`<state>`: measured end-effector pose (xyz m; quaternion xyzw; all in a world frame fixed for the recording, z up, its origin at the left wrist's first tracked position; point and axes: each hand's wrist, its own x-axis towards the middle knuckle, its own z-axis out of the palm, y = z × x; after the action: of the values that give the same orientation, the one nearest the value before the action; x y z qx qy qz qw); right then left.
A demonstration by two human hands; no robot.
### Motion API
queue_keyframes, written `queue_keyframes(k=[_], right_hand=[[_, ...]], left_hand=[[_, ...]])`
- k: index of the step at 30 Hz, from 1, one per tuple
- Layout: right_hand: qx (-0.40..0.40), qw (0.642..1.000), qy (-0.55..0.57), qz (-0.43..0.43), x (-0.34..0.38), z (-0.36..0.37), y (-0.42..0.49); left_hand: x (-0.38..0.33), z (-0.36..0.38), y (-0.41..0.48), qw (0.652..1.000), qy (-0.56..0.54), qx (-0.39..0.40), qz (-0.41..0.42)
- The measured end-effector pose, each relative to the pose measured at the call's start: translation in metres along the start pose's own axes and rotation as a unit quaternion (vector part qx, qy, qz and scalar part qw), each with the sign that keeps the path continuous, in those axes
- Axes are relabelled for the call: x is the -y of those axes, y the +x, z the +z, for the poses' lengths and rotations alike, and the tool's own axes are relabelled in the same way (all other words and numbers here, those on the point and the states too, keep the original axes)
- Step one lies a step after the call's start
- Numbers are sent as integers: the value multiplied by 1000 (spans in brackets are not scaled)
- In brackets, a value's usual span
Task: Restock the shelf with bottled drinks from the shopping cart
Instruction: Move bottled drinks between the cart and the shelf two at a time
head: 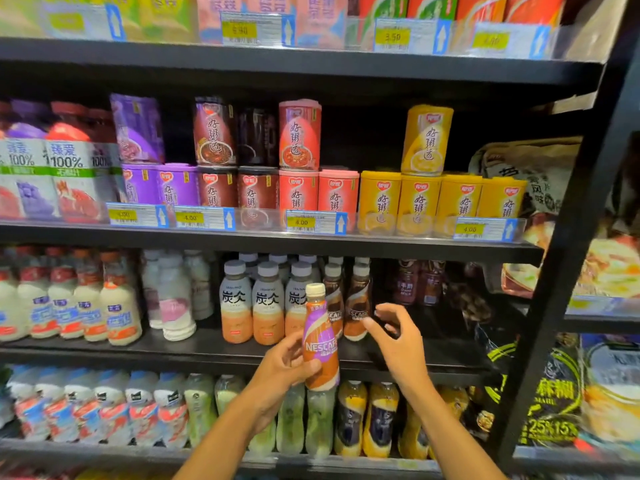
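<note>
My left hand (pixel 281 367) grips an upright Nescafe bottle (pixel 320 341) with a cream cap and an orange and purple label, held just in front of the black shelf (pixel 207 348). To its right my right hand (pixel 398 336) hovers with fingers spread and holds nothing. Its fingertips are close to two brown Nescafe bottles (pixel 356 303) standing on the shelf behind. A bare stretch of shelf lies right of those bottles. The shopping cart is out of view.
Grey-capped milk tea bottles (pixel 268 303) stand left of the Nescafe row, white and pink bottles (pixel 175 299) further left. Dark small bottles (pixel 419 284) sit at the back right. Cans fill the shelf above (pixel 381 202), bottles the shelf below (pixel 349 417). A black upright post (pixel 568 258) bounds the right side.
</note>
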<state>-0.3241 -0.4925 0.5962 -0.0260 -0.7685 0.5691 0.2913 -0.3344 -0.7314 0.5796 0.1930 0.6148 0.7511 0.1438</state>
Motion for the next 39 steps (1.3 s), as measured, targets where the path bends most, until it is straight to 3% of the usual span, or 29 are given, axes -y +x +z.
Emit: queue_keyframes(k=[2,5,13,16,18,20,22,25,29,39], right_hand=[[97,991,86,19,2,-11,-22],[208,973,84,46,-1,-21,-38],[197,978,52,43,-3,-49,-50],[157,986,44,29,-4,-62,-36],[133,990,27,26,-2,-71,-20],[118,993,-7,24,-2,-78,1],[112,992,-50,19,-7,-82,24],[110,989,-92,43,-17,-81,47],[122,978,-162,44,-28,-71,60],[138,964,-218,69,-45,-54,70]], left_hand=[[1,8,2,1000,-5,8,-7],[0,27,4,1000,4,28,-3],[-4,74,2,997,23,66,10],[-6,68,9,991,102,25,78],[3,51,14,955,252,-44,149],[19,34,14,866,446,-101,202],[40,20,11,768,597,-124,196],[63,12,2,694,696,-118,139],[72,13,-2,650,741,-115,122],[69,9,-4,630,761,-106,114]])
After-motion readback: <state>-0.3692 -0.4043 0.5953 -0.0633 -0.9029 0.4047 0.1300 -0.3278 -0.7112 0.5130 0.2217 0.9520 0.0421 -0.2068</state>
